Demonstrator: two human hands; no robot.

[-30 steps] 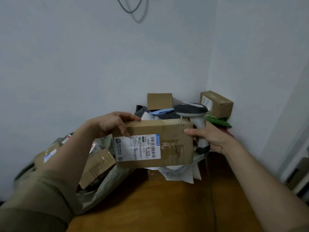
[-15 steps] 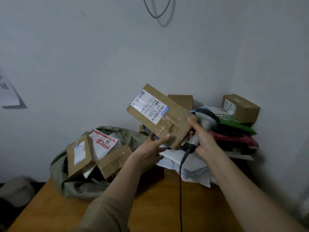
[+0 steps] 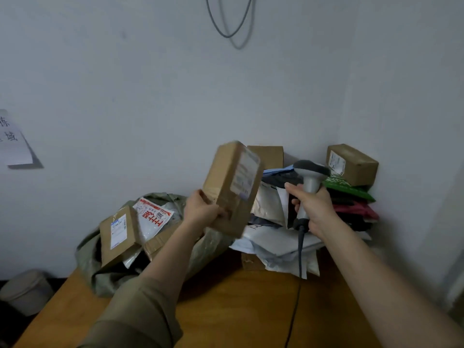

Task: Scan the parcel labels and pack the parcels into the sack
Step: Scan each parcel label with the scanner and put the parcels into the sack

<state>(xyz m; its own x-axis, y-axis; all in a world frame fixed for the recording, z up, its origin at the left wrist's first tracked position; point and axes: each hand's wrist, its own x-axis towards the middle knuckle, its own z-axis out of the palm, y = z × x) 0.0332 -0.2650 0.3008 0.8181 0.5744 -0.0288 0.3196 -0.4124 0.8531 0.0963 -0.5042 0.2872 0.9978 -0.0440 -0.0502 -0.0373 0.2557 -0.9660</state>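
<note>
My left hand grips a brown cardboard parcel by its lower edge and holds it upright, tilted, above the table. The parcel's white label faces right and is blurred. My right hand is closed round the handle of a grey barcode scanner, whose dark head points left at the label from a short distance. The green woven sack lies open at the left, with a labelled box and a white mailer with red print inside it.
A pile of parcels and mailers sits against the back right corner, with brown boxes on top. The scanner cable trails down over the wooden table. A pale bucket stands on the floor at left.
My left hand has turned the parcel from a slanted, face-on pose to nearly upright, label facing right. The scanner has risen and stands apart from the parcel. The view has shifted slightly.
</note>
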